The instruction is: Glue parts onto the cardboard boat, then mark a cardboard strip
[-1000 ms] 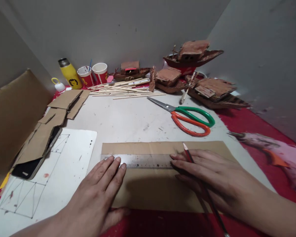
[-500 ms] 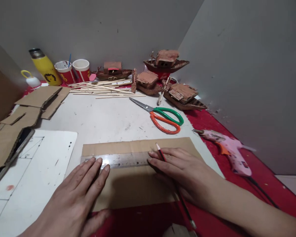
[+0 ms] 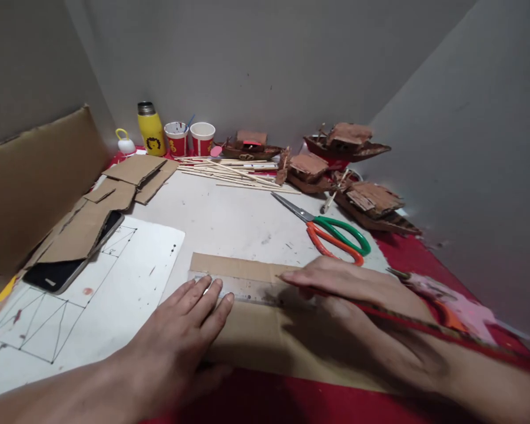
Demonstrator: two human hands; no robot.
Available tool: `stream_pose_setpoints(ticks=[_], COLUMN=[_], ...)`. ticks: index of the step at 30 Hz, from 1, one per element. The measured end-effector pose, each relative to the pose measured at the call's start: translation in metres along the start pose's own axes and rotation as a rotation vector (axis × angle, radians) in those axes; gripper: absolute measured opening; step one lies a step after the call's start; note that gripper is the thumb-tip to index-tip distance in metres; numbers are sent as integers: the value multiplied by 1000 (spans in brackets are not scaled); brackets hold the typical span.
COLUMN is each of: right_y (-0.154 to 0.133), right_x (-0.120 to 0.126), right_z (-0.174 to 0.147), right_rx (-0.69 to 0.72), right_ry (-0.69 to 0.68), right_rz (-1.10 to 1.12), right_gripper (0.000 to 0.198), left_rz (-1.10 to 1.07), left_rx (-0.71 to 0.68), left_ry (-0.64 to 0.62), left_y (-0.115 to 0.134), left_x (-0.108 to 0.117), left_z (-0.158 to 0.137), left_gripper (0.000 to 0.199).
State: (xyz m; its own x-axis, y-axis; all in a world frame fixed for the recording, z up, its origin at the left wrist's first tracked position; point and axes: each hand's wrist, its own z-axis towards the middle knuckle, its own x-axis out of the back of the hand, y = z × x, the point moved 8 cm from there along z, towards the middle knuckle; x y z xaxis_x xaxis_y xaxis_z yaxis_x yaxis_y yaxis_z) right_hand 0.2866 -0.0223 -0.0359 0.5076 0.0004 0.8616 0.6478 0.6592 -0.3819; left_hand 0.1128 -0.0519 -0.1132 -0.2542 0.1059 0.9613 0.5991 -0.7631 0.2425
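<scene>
My left hand (image 3: 183, 330) lies with its fingers stretched out over the left part of a clear plastic ruler (image 3: 246, 287), pressing it onto a flat piece of brown cardboard (image 3: 251, 335). A red and black pencil (image 3: 406, 321) is pinched in my right hand (image 3: 348, 294), its shaft running back over the wrist, blurred by motion. The pencil's tip is at the ruler's upper edge, above the cardboard. Part of the ruler's right end is hidden under my right hand. Large scissors (image 3: 331, 229) with green and orange handles lie just beyond that hand.
Behind are wooden sticks (image 3: 229, 171), brown model boats (image 3: 371, 200), paper cups (image 3: 202, 138) and a yellow bottle (image 3: 150, 132). At left lie cardboard scraps (image 3: 77, 229), a phone (image 3: 55, 277) and a paper with drawn lines (image 3: 128, 282). A pink glue gun (image 3: 459, 300) rests at right.
The view has swung left, so everything sits further right. My right hand has turned, and the pencil now leans low with its tip toward the ruler. My left hand stays on the ruler.
</scene>
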Motion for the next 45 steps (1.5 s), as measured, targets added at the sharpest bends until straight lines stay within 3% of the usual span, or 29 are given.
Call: stream_pose_setpoints(ticks=[2,6,9,11,21,31,35,41,45], right_y=[-4,12,21,24,16,13,22,44,46], right_x=[-15,-80,-118,-129,-122,-123,-121,-106,-105], right_z=[26,64,74,74,75,76,77,79,80], right_rx=[-49,-372,-540,-594,-477,-426,-491,-581,-559], right_ry=[0,-77,-136,-153,-172,-181,-102,146,154], right_rz=[262,885,1131,1183,1092,1053,1112,1202,1204], right_gripper=[33,24,24,26,20,17,25,30,29], left_rz=[-11,-23,-44,-40,22,56,67,67,91], left_rx=[1,2,22,21,-13,-8,-20,-53,-67], left_ry=[-2,-23,-48,-71,40,14,-12,29,46], left_y=[0,1,-1,-2,-1,-2,-1,-1,0], left_x=[-2,-5,-4,-4,-12,-16,-14,-12,-15], left_z=[0,3,5,5,2,1,1,1,-1], left_gripper=[77,78,77,77,77,78,78,76,81])
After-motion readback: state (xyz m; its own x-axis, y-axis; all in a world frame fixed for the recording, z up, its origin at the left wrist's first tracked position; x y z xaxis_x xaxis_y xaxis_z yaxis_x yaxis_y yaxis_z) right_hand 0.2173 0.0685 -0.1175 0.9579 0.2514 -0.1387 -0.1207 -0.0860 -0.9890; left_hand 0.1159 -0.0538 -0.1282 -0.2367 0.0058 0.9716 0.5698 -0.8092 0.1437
